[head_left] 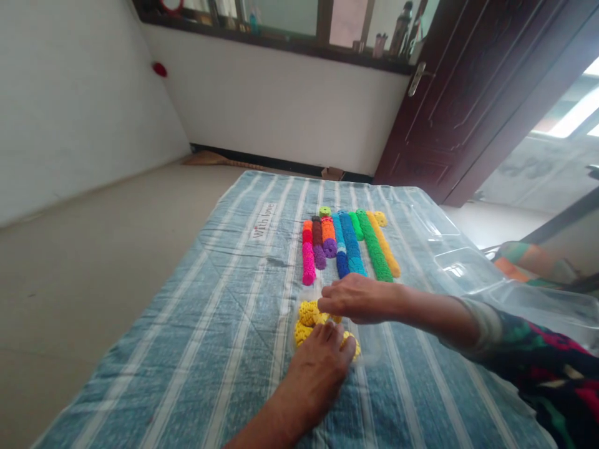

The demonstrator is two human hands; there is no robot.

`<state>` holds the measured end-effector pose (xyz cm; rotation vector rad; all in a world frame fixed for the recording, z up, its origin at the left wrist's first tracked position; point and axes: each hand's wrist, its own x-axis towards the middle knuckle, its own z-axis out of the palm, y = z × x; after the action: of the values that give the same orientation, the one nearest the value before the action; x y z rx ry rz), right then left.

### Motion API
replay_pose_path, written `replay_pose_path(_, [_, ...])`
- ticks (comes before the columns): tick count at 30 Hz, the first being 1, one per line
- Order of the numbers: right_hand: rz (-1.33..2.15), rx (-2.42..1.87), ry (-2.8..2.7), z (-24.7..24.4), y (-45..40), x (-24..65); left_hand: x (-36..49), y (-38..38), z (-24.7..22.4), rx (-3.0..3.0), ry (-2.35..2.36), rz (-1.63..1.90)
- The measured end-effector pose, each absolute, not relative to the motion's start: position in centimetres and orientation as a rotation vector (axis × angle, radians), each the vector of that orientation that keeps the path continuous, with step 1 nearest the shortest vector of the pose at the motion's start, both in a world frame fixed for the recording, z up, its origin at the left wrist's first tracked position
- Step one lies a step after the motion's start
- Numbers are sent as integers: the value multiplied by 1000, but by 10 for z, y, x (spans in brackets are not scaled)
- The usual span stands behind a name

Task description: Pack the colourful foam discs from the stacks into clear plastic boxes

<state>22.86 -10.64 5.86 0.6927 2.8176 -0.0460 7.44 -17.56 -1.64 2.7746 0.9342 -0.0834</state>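
Observation:
Several yellow bumpy round pieces lie in a shallow clear plastic box near the middle of the cloth. My left hand reaches in from the lower left, its fingers bent closed over the yellow pieces. From the right, my right hand comes over the box's far side. Its fingers are curled together at a yellow piece, and the fingertips are partly hidden. Just beyond the box lie rows of similar bumpy discs set end to end, among them a pink and red row, a blue row and a green row.
A blue-and-white striped cloth covers the table. Clear plastic containers stand along its right side. A single lime-green disc lies at the rows' far end. Beyond are a white wall and a dark red door.

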Motion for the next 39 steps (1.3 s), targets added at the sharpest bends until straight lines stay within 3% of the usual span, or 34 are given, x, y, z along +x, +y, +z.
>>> replay_pose_path(17, [176,861,2832,23,-129,217,79,-181,-14,2771,990,169])
replay_pose_path(29, [-9,1050,2962,16,-132,233,80,-179,-23,2832,1002,196])
replay_pose_path(39, [42,1336,2863,0,-142,244,80,-180,-21,2855,998,231])
